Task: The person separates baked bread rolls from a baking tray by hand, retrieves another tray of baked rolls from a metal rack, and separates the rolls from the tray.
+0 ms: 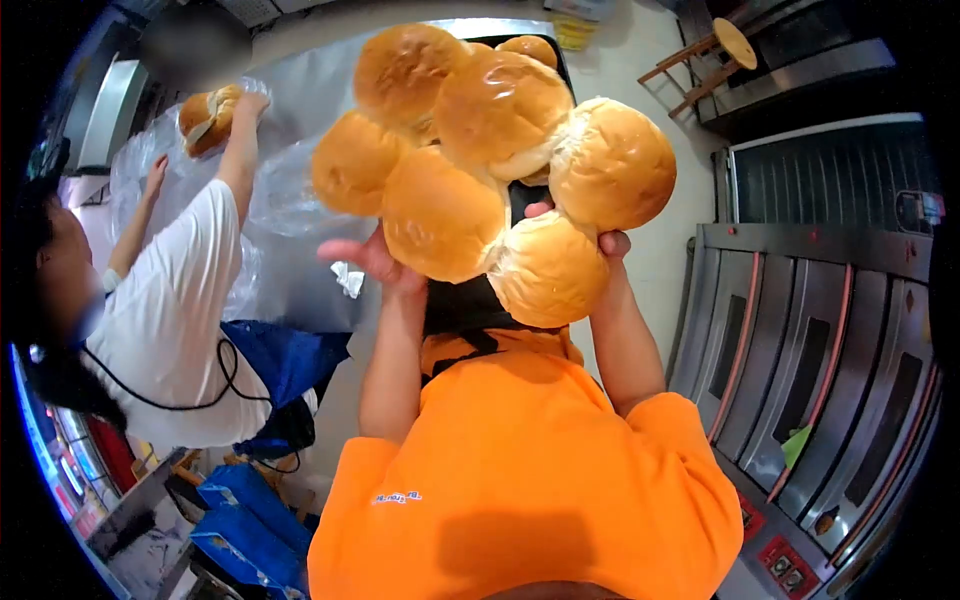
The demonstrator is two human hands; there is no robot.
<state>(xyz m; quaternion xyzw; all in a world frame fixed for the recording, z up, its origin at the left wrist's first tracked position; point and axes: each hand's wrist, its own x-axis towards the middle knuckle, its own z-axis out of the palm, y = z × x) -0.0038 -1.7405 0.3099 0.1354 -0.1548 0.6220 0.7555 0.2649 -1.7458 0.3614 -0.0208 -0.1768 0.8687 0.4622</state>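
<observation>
A joined cluster of round, glossy golden-brown buns is held up in front of me in the head view. My left hand supports it from below on the left, thumb stretched out to the side and the other fingers hidden beneath the bread. At the lower right, my right hand grips the edge bun, with fingertips showing beside it and in the gap between buns. A dark tray lies behind the cluster, mostly covered from sight, with more buns at its far end.
To my left, a person in a white shirt handles bread in clear plastic on the metal table. Metal ovens line the right side. A wooden stool stands at the back right, and a crumpled white scrap lies on the table.
</observation>
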